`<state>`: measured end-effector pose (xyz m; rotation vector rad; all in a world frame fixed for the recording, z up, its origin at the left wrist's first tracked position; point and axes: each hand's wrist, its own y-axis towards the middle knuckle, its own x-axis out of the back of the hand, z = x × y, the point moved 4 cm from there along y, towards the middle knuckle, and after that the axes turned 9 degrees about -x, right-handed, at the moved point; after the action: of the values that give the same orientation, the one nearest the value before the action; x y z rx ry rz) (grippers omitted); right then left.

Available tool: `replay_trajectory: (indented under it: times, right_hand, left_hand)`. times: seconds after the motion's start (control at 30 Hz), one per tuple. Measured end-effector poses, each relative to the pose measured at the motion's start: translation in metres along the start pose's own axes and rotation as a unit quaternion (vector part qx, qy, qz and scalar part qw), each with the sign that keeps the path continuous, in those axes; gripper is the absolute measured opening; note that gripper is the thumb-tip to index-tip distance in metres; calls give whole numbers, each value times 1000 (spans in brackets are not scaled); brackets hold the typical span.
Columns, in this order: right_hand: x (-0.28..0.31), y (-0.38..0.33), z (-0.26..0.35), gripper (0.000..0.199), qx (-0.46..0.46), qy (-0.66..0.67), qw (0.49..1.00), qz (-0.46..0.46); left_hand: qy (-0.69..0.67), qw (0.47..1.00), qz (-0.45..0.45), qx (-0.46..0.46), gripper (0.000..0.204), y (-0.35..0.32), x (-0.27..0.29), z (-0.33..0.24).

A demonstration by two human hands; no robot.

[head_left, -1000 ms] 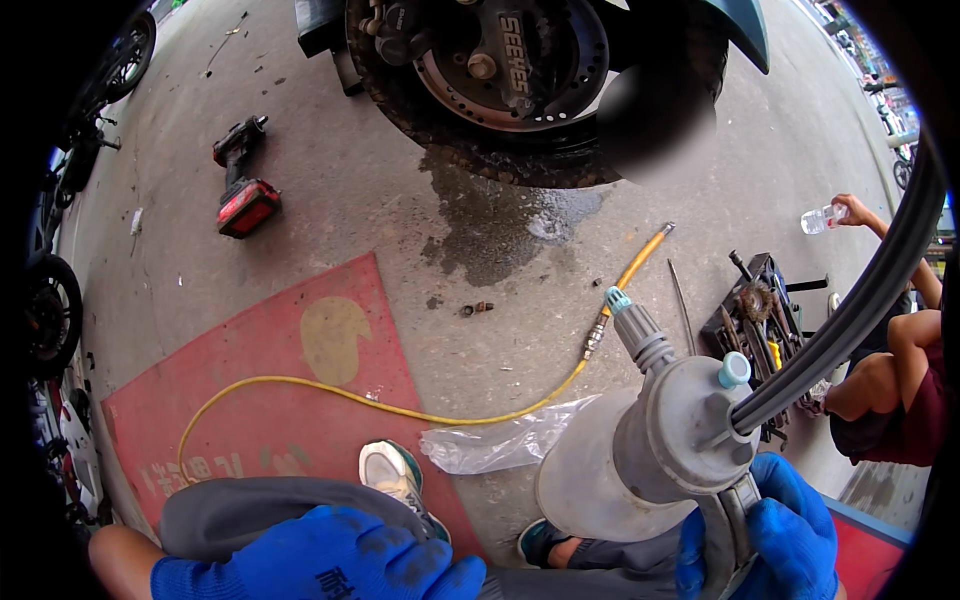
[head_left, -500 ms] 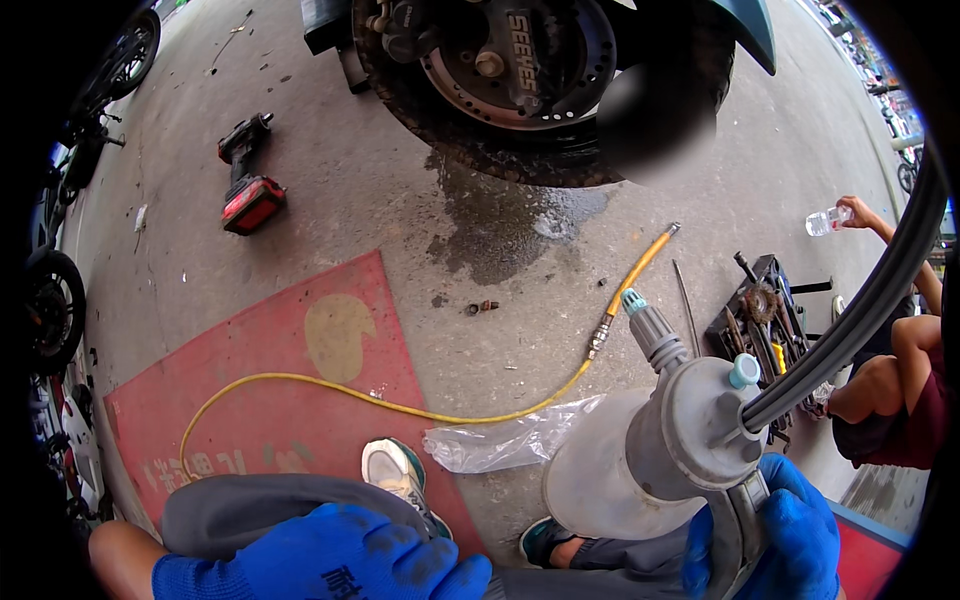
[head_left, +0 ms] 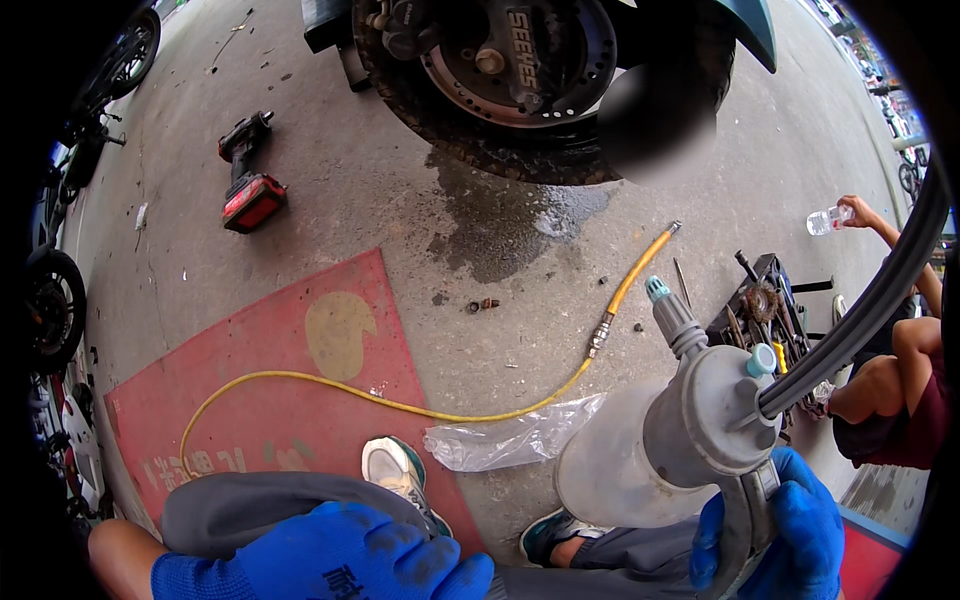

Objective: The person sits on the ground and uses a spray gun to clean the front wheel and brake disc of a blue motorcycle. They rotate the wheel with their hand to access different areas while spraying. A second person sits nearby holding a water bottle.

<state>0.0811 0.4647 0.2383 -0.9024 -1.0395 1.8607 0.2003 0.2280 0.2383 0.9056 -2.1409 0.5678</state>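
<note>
My right hand (head_left: 800, 528), in a blue glove, is closed around the curved grey handle of a fluid extractor bottle (head_left: 612, 465). The bottle is held tilted; its body is translucent white. Its grey head (head_left: 705, 420) carries a ribbed nozzle with a teal tip (head_left: 656, 288) and a pale teal knob (head_left: 762, 359). Thick dark grey hoses (head_left: 850, 325) run from the head to the upper right. Low on the left, my gloved left hand (head_left: 365, 555) lies over my grey-trousered leg, fingers together and slightly bent, palm hidden. Nothing shows in it.
A wheel with a brake disc (head_left: 500, 80) stands ahead. On the ground are an impact wrench (head_left: 250, 185), a yellow air hose (head_left: 480, 417), a plastic bag (head_left: 510, 437), small metal fittings (head_left: 484, 306) and a red mat (head_left: 250, 360). A tool tray (head_left: 760, 310) is right, beside another person (head_left: 890, 370).
My right hand has shifted the bottle slightly up and to the right. Its nozzle now covers more of the thin rod on the ground. My left hand stays put.
</note>
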Motion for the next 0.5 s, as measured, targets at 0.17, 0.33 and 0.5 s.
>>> replay_trajectory:
  times: [0.17,0.33,0.5]
  right_hand:
    - [0,0,1,44,5,4,1000,-6]
    - [2,1,1,44,10,10,1000,-11]
    - [2,0,1,44,14,11,1000,-12]
  left_hand:
    - [11,1000,-7,-11,33,-1,-1,0]
    - [5,1000,24,-2,33,3,3,0]
    - [10,1000,23,-3,32,2,2,-2]
